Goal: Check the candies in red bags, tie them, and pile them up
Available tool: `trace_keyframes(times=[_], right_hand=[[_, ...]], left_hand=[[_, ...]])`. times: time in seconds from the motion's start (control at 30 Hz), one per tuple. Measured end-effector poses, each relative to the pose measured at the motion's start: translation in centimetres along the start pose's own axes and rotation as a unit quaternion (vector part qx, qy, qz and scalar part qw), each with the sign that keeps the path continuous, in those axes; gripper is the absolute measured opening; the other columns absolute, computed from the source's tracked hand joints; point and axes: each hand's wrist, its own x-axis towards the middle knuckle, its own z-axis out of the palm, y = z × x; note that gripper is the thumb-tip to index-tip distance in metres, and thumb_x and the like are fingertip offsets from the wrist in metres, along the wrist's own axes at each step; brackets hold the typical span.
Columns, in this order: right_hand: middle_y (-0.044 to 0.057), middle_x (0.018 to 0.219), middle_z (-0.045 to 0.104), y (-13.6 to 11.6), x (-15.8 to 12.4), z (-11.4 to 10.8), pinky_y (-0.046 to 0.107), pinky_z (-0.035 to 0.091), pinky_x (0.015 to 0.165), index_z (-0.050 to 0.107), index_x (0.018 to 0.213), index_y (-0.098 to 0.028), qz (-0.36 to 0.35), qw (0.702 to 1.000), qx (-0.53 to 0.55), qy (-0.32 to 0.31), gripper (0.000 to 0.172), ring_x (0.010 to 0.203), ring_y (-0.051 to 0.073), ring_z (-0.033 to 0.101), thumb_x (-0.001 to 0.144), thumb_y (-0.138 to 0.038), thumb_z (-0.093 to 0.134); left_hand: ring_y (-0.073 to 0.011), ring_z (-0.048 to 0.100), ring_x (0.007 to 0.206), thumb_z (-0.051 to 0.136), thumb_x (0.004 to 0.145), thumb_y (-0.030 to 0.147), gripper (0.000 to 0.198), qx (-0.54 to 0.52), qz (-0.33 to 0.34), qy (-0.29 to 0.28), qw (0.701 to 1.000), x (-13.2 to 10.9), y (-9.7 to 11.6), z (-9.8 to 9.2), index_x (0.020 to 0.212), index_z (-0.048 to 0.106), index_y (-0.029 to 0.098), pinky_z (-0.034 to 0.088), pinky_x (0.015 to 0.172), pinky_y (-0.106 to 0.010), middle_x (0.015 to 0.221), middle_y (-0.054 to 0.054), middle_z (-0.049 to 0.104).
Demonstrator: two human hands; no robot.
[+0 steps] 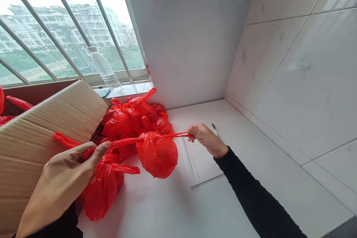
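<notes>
A full red plastic bag (157, 154) hangs between my hands, its two handles stretched out to either side and drawn tight at the neck. My left hand (68, 173) is closed on one handle, whose loose end sticks out beyond the fingers. My right hand (205, 137) pinches the other handle, pulled thin, above the notebook (203, 165). Below and beside my left hand, another tied red bag (102, 193) rests on the white table. Several more knotted red bags (131, 115) are heaped behind. What the bags contain is hidden.
A cardboard box (55, 115) with red bags in it stands at the left. A clear water bottle (104, 68) is on the sill by the barred window. A black pen (215, 129) lies on the notebook. Tiled wall (301, 81) bounds the right.
</notes>
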Motion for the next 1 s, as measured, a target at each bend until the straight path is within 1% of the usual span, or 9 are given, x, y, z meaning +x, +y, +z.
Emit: trace_keyframes(times=[0.1,0.2,0.33,0.47,0.6,0.67,0.73,0.9,1.0], right_hand=[[-0.004,0.066,0.046,1.8,0.8,2.4,0.031,0.045,0.075,0.046,0.064,-0.021,0.019,0.999,0.026,-0.019,0.04,0.066,0.012,0.047,0.094,-0.046,0.057],[0.001,0.079,0.063,2.2,0.7,3.6,0.036,0.052,0.085,0.061,0.081,-0.019,0.044,0.998,0.022,-0.044,0.035,0.076,0.016,0.061,0.094,-0.051,0.062],[0.008,0.097,0.077,0.8,-0.5,3.0,0.042,0.052,0.097,0.065,0.125,-0.016,0.054,0.995,-0.034,-0.074,0.041,0.097,0.023,0.072,0.097,-0.046,0.066],[0.009,0.107,0.079,-1.0,-3.2,2.9,0.043,0.05,0.101,0.06,0.138,-0.021,0.018,0.993,-0.098,-0.06,0.043,0.108,0.023,0.071,0.104,-0.047,0.058],[0.008,0.11,0.078,-0.6,-8.8,2.5,0.044,0.05,0.1,0.061,0.138,-0.024,0.042,0.99,-0.114,-0.074,0.044,0.107,0.024,0.07,0.104,-0.052,0.058],[0.008,0.109,0.077,0.9,-12.6,1.5,0.046,0.049,0.103,0.063,0.137,-0.024,0.075,0.989,-0.101,-0.075,0.046,0.108,0.025,0.07,0.103,-0.056,0.057],[0.009,0.106,0.077,3.1,-16.7,0.0,0.046,0.049,0.103,0.065,0.135,-0.025,0.112,0.988,-0.095,-0.049,0.048,0.108,0.027,0.07,0.102,-0.06,0.057],[0.008,0.09,0.075,8.6,-26.9,-3.3,0.046,0.054,0.099,0.076,0.12,-0.028,0.182,0.978,-0.065,0.083,0.056,0.096,0.029,0.072,0.094,-0.074,0.056],[0.009,0.095,0.078,10.1,-31.8,-4.3,0.044,0.055,0.102,0.077,0.119,-0.029,0.208,0.961,-0.06,0.17,0.053,0.102,0.031,0.073,0.091,-0.072,0.061]], left_hand=[[-0.0159,0.048,0.032,0.056,0.088,0.07,0.052,0.042,-0.065,0.019,0.997,0.6,-1.3,-0.6,0.058,0.058,0.027,0.036,0.032,-0.027,0.041,0.005,0.054],[-0.02,0.057,0.037,0.055,0.084,0.074,0.052,0.059,-0.066,-0.029,0.996,0.9,-2.0,-0.7,0.058,0.061,0.029,0.041,0.039,-0.031,0.044,0.002,0.061],[-0.026,0.068,0.052,0.051,0.082,0.079,0.049,0.042,-0.049,-0.031,0.997,0.2,-0.9,-0.9,0.093,0.072,0.037,0.048,0.051,-0.038,0.056,0.002,0.07],[-0.0267,0.075,0.071,0.051,0.086,0.078,0.06,0.01,0.009,-0.03,0.999,-1.2,2.5,-0.4,0.132,0.061,0.042,0.058,0.073,-0.042,0.087,0.003,0.08],[-0.024,0.073,0.116,0.057,0.095,0.058,0.071,0.0,0.131,-0.148,0.98,-2.4,4.6,3.5,0.16,0.037,0.04,0.056,0.101,-0.038,0.136,0.001,0.073],[-0.0249,0.062,0.136,0.069,0.091,0.046,0.063,0.021,0.173,-0.208,0.962,-2.6,4.2,6.3,0.15,0.055,0.03,0.048,0.114,-0.038,0.144,-0.003,0.069],[-0.0275,0.069,0.123,0.073,0.093,0.041,0.041,0.059,0.17,-0.237,0.955,-2.6,3.3,8.4,0.127,0.07,0.02,0.051,0.11,-0.052,0.128,-0.01,0.075],[-0.0309,0.062,0.129,0.071,0.096,0.035,0.034,0.087,0.13,-0.155,0.975,-4.4,1.2,8.5,0.126,0.068,0.018,0.047,0.112,-0.06,0.136,-0.012,0.067],[-0.0321,0.046,0.148,0.063,0.1,0.028,0.036,0.042,0.125,-0.089,0.987,-10.5,0.5,7.1,0.134,0.064,0.019,0.034,0.124,-0.06,0.15,-0.013,0.059]])
